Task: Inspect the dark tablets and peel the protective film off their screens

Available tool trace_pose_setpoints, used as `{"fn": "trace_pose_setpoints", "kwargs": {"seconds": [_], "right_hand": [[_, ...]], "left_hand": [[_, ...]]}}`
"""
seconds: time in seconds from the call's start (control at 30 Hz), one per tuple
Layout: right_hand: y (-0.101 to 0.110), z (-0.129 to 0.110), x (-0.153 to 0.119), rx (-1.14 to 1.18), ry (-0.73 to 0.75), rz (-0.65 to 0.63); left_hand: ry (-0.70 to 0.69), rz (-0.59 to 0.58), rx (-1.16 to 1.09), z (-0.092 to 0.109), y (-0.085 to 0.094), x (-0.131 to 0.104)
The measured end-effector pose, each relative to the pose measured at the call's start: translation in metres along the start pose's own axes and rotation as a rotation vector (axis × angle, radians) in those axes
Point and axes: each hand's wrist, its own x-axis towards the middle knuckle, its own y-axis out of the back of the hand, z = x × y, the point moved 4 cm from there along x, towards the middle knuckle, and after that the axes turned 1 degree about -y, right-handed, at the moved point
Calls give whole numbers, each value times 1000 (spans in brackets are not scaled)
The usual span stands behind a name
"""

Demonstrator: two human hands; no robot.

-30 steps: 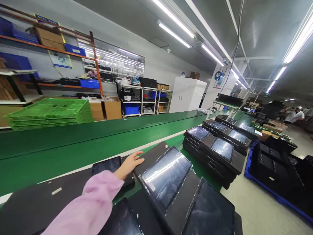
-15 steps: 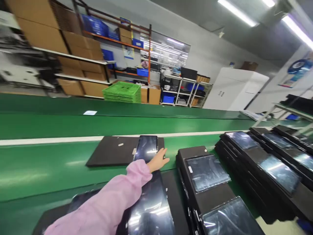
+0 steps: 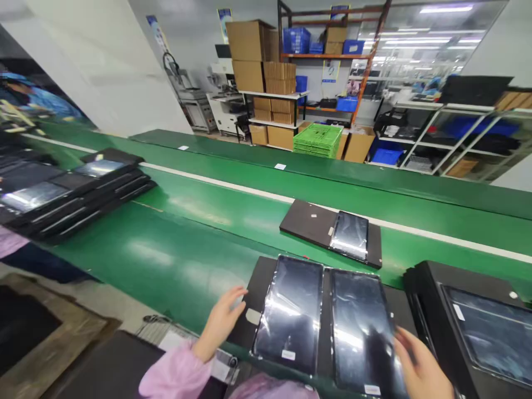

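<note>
Head view: hands [image 3: 221, 320] flank two screens [image 3: 293, 310] on a dark slab [image 3: 262, 280].

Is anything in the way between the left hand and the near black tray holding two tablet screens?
Nothing visible stands between them. The left hand is right at the left end of the black tray; contact is unclear. The right hand is at the opposite end, beside the right tablet screen.

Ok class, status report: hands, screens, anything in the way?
Left hand open at left end of black board. Right hand at edge of right screen, grip unclear. Left screen alongside. Black stack close on right.
</note>
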Motion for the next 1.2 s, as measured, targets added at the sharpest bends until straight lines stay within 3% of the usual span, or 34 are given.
{"fn": "trace_pose_setpoints", "kwargs": {"seconds": [0.07, 0.13, 0.2, 0.27, 0.4, 0.53, 0.67, 0.73, 0.77, 0.9, 0.97, 1.1, 1.2], "right_hand": [[-47, -64, 17, -154, 349, -141], [-90, -122, 34, -333, 561, -216], [-123, -162, 49, -456, 632, -221], [-142, -182, 59, -499, 621, -205], [-149, -170, 52, -484, 596, -196], [-133, -136, 28, -320, 646, -113], [-111, -110, 5, -181, 601, -50], [-99, -103, -5, -121, 545, -8], [-93, -100, -10, -90, 506, 22], [-74, -82, -26, 45, 308, 158], [-71, -71, -35, 115, 217, 191], [-79, -60, -47, 329, 42, 166], [-98, -71, -44, 538, -62, 6]], "left_hand": [[-154, -76, 54, 2, -15, -32], [-298, -206, 145, 10, -31, -58], [-408, -343, 240, 17, -43, -75], [-482, -424, 308, 20, -47, -82], [-541, -395, 341, 23, -41, -79], [-654, -384, 266, 34, -38, -71], [-773, -373, 135, 48, -39, -63], [-692, -365, 27, 46, -38, -50], [-575, -329, -37, 40, -36, -39], [207, 93, -415, -12, -16, 10], [398, 196, -649, -29, -10, 25], [502, 124, -1151, -29, -3, 28], [472, 34, -1250, -16, 1, 7]]}}
